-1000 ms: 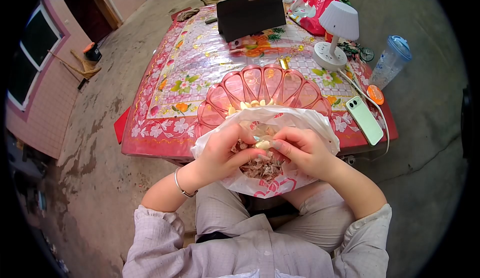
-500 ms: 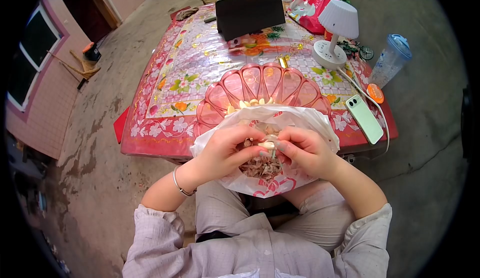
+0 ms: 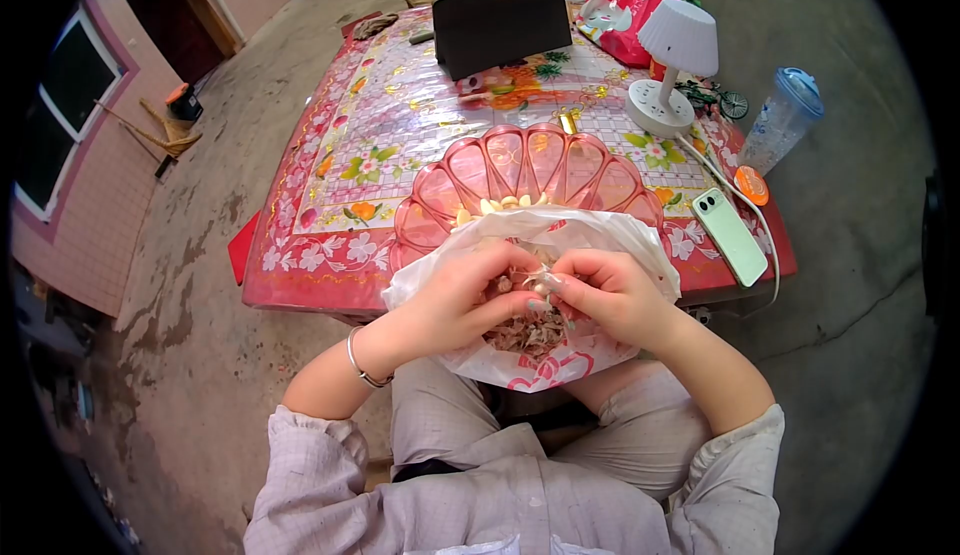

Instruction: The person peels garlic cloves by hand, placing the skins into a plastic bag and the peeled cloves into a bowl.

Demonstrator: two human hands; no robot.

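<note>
Both my hands meet over an open white plastic bag (image 3: 640, 245) with red print, resting at my lap against the table edge. Between the fingertips is a small garlic clove (image 3: 542, 289), partly covered by fingers. My left hand (image 3: 470, 290), with a bangle on its wrist, pinches it from the left. From the right, my right hand (image 3: 618, 297) grips it with thumb and index finger. Loose dry garlic skins (image 3: 525, 339) lie in the bag below. Behind the bag, several pale peeled cloves (image 3: 508, 203) sit in a pink scalloped plastic tray (image 3: 530, 150).
The table (image 3: 285, 245) has a flowered cover. A green phone (image 3: 730, 238), an orange lid (image 3: 751, 185), a blue-lidded cup (image 3: 785, 120) and a white lamp (image 3: 660, 105) with its cable stand at the right. A dark tablet case (image 3: 515, 23) and a red bag (image 3: 635, 25) are at the back.
My fingers have shifted slightly around the garlic clove, now covering more of it. My left fingertips have moved a little closer to the right ones. The surroundings look the same.
</note>
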